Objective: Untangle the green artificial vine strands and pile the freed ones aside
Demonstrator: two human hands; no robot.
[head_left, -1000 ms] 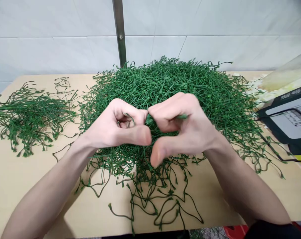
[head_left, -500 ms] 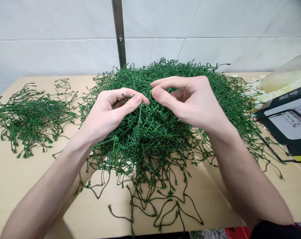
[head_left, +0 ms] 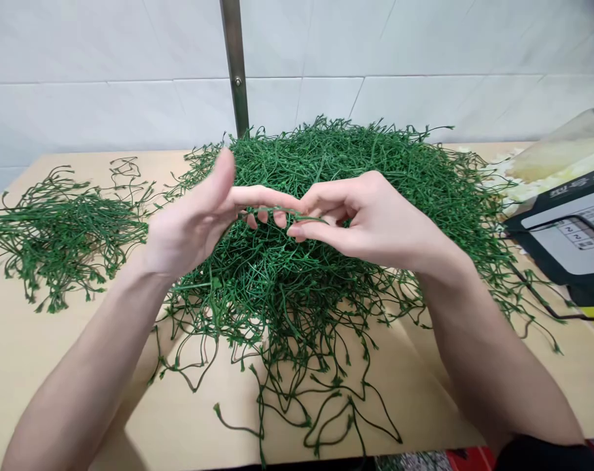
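A large tangled heap of thin green plastic stems (head_left: 297, 281) lies across the middle of the table. Above its front part, my right hand (head_left: 360, 216) pinches a green stem between thumb and fingertips. My left hand (head_left: 199, 216) is beside it with the thumb raised and the fingers stretched toward the right fingertips. Part of the stem runs along the left fingers, and the left index fingertip meets the right hand.
A smaller pile of green stems (head_left: 71, 235) lies at the left of the table (head_left: 203, 418). A black box with a white label (head_left: 581, 235) and pale petals (head_left: 507, 176) are at the right. A metal post (head_left: 235, 72) stands before the tiled wall.
My left hand has opened, its thumb lifting away from the fingers. My right hand has moved slightly down and left, and the two hands now meet.
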